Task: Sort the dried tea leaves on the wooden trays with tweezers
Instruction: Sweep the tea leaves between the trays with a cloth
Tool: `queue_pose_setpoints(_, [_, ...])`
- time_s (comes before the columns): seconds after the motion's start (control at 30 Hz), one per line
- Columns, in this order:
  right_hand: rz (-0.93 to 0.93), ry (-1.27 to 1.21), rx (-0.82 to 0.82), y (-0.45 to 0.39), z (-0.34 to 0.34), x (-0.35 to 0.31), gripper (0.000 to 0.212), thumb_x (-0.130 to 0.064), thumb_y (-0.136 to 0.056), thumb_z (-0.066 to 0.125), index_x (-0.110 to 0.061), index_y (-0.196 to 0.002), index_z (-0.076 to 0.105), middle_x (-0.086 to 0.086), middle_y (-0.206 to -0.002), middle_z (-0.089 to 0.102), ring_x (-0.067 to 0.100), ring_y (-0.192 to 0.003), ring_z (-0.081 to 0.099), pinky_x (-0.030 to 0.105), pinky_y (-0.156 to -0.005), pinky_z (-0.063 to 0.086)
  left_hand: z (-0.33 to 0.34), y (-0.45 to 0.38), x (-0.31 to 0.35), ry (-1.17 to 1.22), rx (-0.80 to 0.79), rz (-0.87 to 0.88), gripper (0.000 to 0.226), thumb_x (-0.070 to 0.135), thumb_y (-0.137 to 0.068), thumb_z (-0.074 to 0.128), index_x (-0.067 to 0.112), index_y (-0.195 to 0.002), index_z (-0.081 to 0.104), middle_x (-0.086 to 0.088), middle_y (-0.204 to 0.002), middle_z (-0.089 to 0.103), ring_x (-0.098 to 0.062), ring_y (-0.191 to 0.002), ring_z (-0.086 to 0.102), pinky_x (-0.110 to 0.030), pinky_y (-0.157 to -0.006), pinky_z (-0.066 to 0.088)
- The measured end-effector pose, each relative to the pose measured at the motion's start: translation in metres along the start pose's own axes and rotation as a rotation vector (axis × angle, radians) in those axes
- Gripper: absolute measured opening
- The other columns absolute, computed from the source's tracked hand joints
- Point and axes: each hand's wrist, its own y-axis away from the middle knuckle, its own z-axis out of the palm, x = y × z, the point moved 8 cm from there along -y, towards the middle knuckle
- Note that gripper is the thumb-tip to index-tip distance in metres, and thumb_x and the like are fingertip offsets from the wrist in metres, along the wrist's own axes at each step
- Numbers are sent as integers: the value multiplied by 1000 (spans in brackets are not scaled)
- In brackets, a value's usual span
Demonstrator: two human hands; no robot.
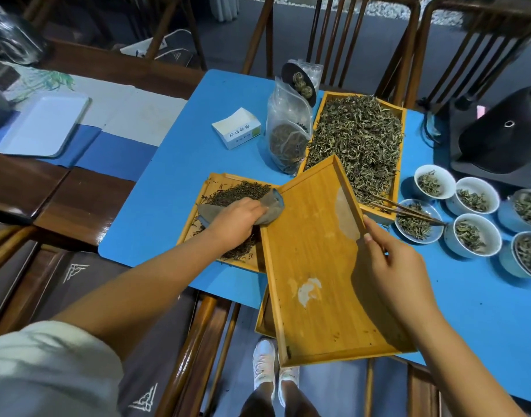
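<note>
Between both hands, near centre: emptied wooden tray (pixel 318 266) tilted, long axis running near-to-far, far corner tipped over the tray of dark tea (pixel 228 194) at left. Left hand (pixel 237 219) at that corner, fingers curled round a grey cloth (pixel 273 206); right hand (pixel 399 266) gripping the right rim, fingers curled. Tweezers (pixel 408 210) untouched, just beyond the right hand, across the green-leaf tray (pixel 357 145) and 1 bowl (pixel 416 222), nearer the right.

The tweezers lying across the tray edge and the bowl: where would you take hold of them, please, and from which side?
Probably grip the tweezers from above, at the joined end over the bowl. The open tips rest in the leaves of the far tray, so approach from the right, bowl side.
</note>
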Motion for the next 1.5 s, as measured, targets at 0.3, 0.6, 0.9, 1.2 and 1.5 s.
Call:
queue_pose_setpoints(0.3, [38, 22, 56, -4, -13, 5, 38, -20, -96, 46, -25, -133, 52, 13, -107, 70, 36, -96, 61, 35, -68, 41, -21, 5, -30, 30, 162, -184, 39, -10, -81, 51, -3, -119, 56, -19, -118, 59, -32, -114, 47, -36, -100, 34])
queue_pose_setpoints(0.6, [48, -39, 7, -6, 4, 1, 36, -23, -97, 45, -29, -132, 52, 8, -111, 69, 30, -95, 60, 28, -67, 34, -7, -7, 16, 73, 8, 46, 36, -8, -83, 49, 1, -117, 57, -14, -113, 58, -28, -111, 47, -32, -94, 35])
queue_pose_setpoints(0.9, [110, -88, 33, -3, -5, 20, 36, -27, -97, 44, -33, -131, 53, -1, -118, 66, 22, -101, 58, 28, -71, 37, -21, 5, -40, -68, 110, -280, 24, -13, -78, 48, -4, -97, 59, -21, -103, 57, -33, -103, 47, -40, -84, 39])
queue_pose_setpoints(1.2, [93, -175, 31, -4, 14, 21, 35, -22, -97, 46, -31, -130, 54, -19, -101, 57, -2, -81, 51, 2, -59, 36, -7, -1, 6, 80, 25, -8, 42, -6, -82, 52, 1, -124, 54, -14, -121, 55, -28, -115, 44, -33, -99, 34])
queue_pose_setpoints(1.5, [196, -379, 58, 18, 19, 63, 35, -20, -98, 44, -20, -131, 54, -12, -124, 55, -1, -112, 46, 3, -81, 35, -26, 4, -35, 187, 203, -330, 19, -10, -78, 50, -6, -96, 57, -22, -99, 55, -34, -99, 48, -32, -77, 33])
